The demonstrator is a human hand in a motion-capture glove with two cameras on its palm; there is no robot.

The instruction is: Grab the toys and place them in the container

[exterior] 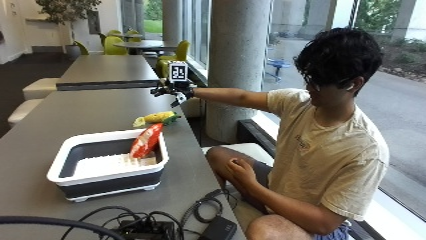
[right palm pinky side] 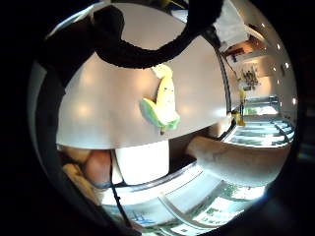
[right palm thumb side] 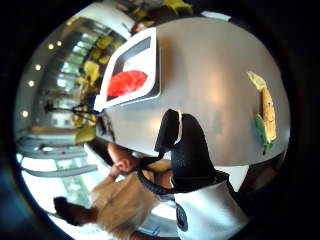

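A tangle of black cables [exterior: 143,225] lies nearest, at the close end of the long grey surface [exterior: 80,107]. Just past it sits the white tub with dark sides [exterior: 106,162], the container. A red soft toy [exterior: 146,141] already leans inside it, against the rim.

The soft yellow corn toy with green leaves [exterior: 156,118] lies flat on the surface, farther along, apart from the tub. The gloved right hand [exterior: 174,91] hangs in the air above and a bit past the corn, holding nothing. Its fingers look loosely bent, not gripping.

I think the step now is reaching for the corn. To do it well, the hand should come straight down over the fat middle of the corn and close around it there, since the leaves are floppy.

The little finger view shows the corn's [right palm pinky side: 164,101] small face and leaves. The thumb view shows corn [right palm thumb side: 266,117] and tub [right palm thumb side: 152,62] together, with bare surface between.
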